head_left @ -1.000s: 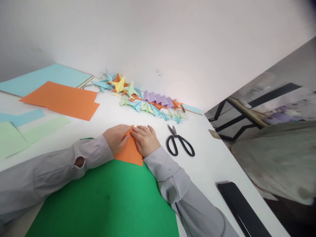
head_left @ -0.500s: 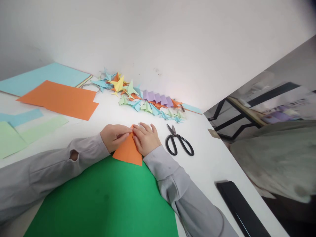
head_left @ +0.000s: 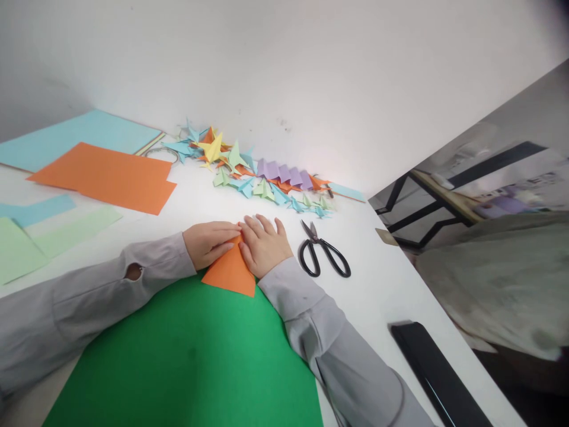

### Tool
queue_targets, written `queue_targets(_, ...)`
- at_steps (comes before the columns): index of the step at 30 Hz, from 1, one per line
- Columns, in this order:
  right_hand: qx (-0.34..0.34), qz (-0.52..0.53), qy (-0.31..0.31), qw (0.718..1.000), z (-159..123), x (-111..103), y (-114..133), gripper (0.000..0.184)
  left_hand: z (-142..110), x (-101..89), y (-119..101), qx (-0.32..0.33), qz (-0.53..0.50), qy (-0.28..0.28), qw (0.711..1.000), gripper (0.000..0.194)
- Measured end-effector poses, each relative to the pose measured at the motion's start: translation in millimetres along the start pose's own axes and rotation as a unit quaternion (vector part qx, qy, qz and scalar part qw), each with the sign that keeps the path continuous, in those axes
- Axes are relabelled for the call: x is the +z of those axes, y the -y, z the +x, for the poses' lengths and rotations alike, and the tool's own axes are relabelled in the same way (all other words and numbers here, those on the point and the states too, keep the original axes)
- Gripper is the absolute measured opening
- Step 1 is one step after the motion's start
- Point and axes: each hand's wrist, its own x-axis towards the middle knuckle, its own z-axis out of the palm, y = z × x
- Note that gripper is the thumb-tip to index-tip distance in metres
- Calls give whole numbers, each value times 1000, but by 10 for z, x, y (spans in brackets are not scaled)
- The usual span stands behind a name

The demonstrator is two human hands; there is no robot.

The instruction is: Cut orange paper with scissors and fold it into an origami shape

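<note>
Hands (head_left: 235, 242) over orange paper (head_left: 230, 274), its tip mostly hidden

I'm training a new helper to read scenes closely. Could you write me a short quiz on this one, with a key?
1. True or false: the left hand and the right hand both touch the same piece of orange paper.
2. Which tool lies on the table to the right of the right hand?
A) stapler
B) scissors
C) paintbrush
3. Fill in the colour: the zigzag-pleated paper near the wall is ____.

Key: 1 true; 2 B; 3 purple.
</note>
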Motion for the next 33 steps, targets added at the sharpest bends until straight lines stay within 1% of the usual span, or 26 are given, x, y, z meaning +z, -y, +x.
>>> queue_targets(6, -14, -36, 0, 999, 2, -32, 2, 50, 8, 27, 22, 38, 33, -32, 998, 29)
queue_targets(11, -22, -39, -6, 999, 8, -45, -2, 51, 15, 32, 39, 59, 31, -37, 997, 28)
queue_targets(13, -25, -40, -6, 999, 9, -50, -6, 50, 12, 32, 39, 63, 30, -29, 997, 28)
queue_targets(17, -35, -44, -8, 998, 13, -59, -19, 50, 8, 23, 34, 51, 40, -4, 998, 31)
queue_targets(23, -36, -56, -16, 998, 28, -62, -73, 42, 14, -7, 49, 55, 42, 31, 997, 34)
queue_targets(30, -36, -65, -27, 997, 35, -61, -110, 39, 21, -31, 45, 59, 32, 24, 997, 29)
queue_targets(33, -30, -68, -28, 997, 29, -57, -105, 39, 13, -46, 87, 64, 9, 33, 997, 29)
